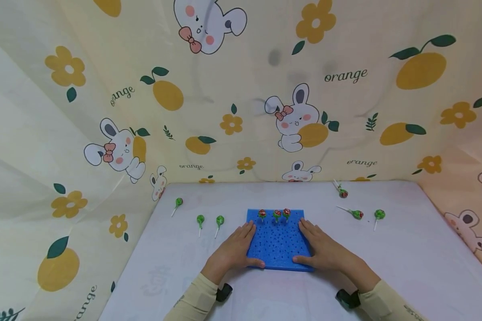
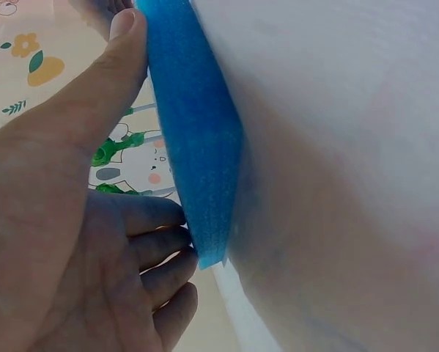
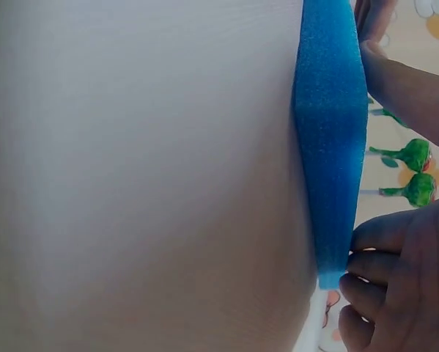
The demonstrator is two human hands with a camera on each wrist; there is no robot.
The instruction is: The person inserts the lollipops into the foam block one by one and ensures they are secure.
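Observation:
A blue foam block [image 1: 277, 245] dotted with small holes lies flat on the white table. Three lollipops [image 1: 277, 215] in green and red wrappers stand upright along its far edge, their sticks in the foam. My left hand [image 1: 236, 249] rests along the block's left side, fingers stretched forward and thumb on the near left corner. On the opposite side my right hand [image 1: 325, 249] touches the block the same way, its thumb on the near right part. Both wrist views show fingertips right at the edge of the block [image 2: 197, 125], its thick side [image 3: 330, 132] facing the camera.
Left of the block lie three loose lollipops, the nearest a green one [image 1: 219, 220]. Three more lie to the right, among them a green one [image 1: 379, 215] and a red-green one [image 1: 357, 215]. A printed cloth [image 1: 257, 89] hangs behind the table [image 1: 273, 298].

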